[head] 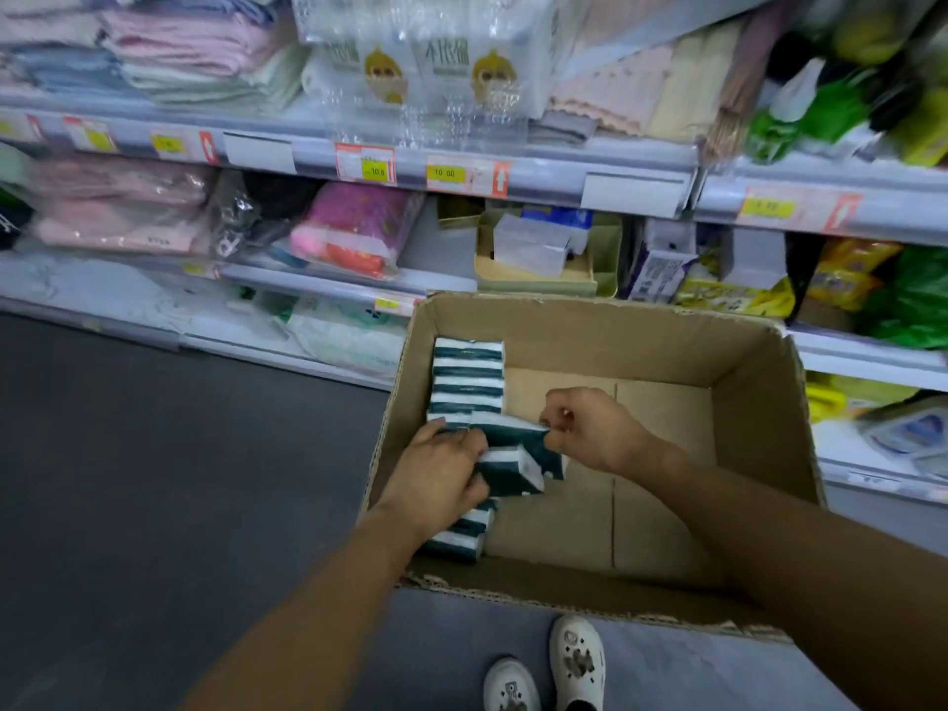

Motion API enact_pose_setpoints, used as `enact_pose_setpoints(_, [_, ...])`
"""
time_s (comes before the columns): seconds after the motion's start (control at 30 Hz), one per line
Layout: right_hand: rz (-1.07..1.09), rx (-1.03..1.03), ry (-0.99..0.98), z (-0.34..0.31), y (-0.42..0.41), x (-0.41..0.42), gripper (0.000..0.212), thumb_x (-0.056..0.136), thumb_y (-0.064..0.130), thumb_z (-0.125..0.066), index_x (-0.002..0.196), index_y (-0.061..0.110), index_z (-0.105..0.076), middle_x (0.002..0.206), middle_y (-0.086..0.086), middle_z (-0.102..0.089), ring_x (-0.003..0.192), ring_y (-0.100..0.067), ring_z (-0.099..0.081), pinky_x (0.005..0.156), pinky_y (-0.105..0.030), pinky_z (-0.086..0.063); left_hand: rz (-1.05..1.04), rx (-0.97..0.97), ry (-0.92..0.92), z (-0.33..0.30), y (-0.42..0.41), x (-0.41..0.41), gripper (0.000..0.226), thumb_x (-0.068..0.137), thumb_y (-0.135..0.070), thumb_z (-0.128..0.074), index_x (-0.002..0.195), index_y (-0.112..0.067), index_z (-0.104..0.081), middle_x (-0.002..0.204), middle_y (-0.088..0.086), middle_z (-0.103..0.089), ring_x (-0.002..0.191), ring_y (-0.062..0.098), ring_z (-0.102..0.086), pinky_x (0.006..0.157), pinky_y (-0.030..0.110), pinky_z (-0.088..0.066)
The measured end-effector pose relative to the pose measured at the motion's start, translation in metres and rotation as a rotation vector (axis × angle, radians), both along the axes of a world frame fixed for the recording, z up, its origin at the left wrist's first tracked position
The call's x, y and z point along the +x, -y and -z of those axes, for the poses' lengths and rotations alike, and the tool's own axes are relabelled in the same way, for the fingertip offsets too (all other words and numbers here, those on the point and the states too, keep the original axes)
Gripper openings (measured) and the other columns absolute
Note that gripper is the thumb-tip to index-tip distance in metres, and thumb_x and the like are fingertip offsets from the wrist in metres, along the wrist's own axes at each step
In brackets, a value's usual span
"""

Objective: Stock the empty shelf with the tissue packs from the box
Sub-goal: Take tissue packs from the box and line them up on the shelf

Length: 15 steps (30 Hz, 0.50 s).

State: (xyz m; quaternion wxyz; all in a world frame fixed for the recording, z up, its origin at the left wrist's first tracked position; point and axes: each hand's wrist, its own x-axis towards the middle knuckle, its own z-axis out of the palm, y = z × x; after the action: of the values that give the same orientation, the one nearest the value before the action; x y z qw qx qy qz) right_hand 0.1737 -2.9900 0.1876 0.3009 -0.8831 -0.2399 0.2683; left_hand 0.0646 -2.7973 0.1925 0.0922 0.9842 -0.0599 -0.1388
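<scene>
Tissue packs [467,374], green and white, line the left wall of the cardboard box [759,402], whose floor is otherwise mostly bare. Left hand [438,474] and right hand [590,428] each grasp loose packs mid-box. The shelf to fill is blurred, probably the gap beyond the box.

Box [749,402] right half bare; tissue packs [468,377] line left wall.
</scene>
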Motion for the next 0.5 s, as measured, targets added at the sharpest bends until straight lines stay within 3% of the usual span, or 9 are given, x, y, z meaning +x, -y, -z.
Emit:
enact_pose_setpoints(0.1, [0.240,0.106,-0.093,-0.037,0.028,0.000,0.032,0.074,0.005,-0.070,0.060,0.018,-0.045,0.068,-0.002,-0.063,0.078,-0.022,-0.067,0.068,-0.039,-0.054,-0.129,-0.152,0.067,-0.033,0.007,-0.005,0.036,0.092,-0.027,-0.051,0.126,-0.023,-0.040,0.105,0.000,-0.067,0.092,0.021,-0.060,0.084,0.029,-0.040])
enact_pose_setpoints(0.17, [0.375,0.163,-0.107,-0.063,0.050,-0.001,0.028,0.079,0.002,-0.070,0.061,0.012,-0.050,0.065,-0.007,-0.061,0.070,-0.021,-0.064,0.066,-0.037,-0.056,-0.257,-0.296,0.084,-0.056,0.011,-0.006,0.042,0.094,-0.026,-0.051,0.132,-0.026,-0.033,0.101,0.000,-0.065,0.083,0.023,-0.061,0.068,0.033,-0.046])
enact_pose_setpoints(0.27, [0.527,0.255,-0.110,-0.103,0.081,-0.006,0.027,0.082,-0.001,-0.068,0.063,0.009,-0.052,0.062,-0.011,-0.059,0.061,-0.021,-0.061,0.062,-0.039,-0.059,-0.383,-0.498,0.128,-0.088,0.013,-0.003,0.033,0.092,-0.027,-0.051,0.123,-0.036,-0.043,0.103,-0.007,-0.064,0.086,0.017,-0.063,0.069,0.037,-0.052])
enact_pose_setpoints(0.37, [0.644,0.338,-0.067,-0.145,0.104,-0.015,0.028,0.084,-0.005,-0.063,0.062,0.006,-0.050,0.059,-0.010,-0.053,0.048,-0.010,-0.055,0.045,-0.026,-0.051,-0.399,-0.672,0.140,-0.124,0.019,0.007,0.024,0.093,-0.019,-0.056,0.100,-0.042,-0.055,0.099,-0.008,-0.068,0.087,0.009,-0.066,0.074,0.037,-0.056])
enact_pose_setpoints(0.43, [0.714,0.439,-0.026,-0.171,0.118,-0.018,0.029,0.084,-0.006,-0.062,0.061,0.008,-0.049,0.059,-0.010,-0.053,0.053,-0.015,-0.057,0.049,-0.030,-0.054,-0.412,-0.751,0.129,-0.147,0.025,0.014,0.025,0.092,-0.017,-0.065,0.091,-0.041,-0.058,0.092,-0.007,-0.069,0.082,0.005,-0.066,0.075,0.033,-0.055])
enact_pose_setpoints(0.5, [0.773,0.520,-0.012,-0.197,0.132,-0.022,0.031,0.086,-0.005,-0.061,0.062,0.010,-0.047,0.061,-0.008,-0.053,0.059,-0.019,-0.060,0.056,-0.037,-0.057,-0.422,-0.799,0.134,-0.168,0.033,0.023,0.016,0.079,-0.036,-0.076,0.085,-0.040,-0.062,0.091,-0.006,-0.071,0.083,0.008,-0.067,0.078,0.035,-0.056])
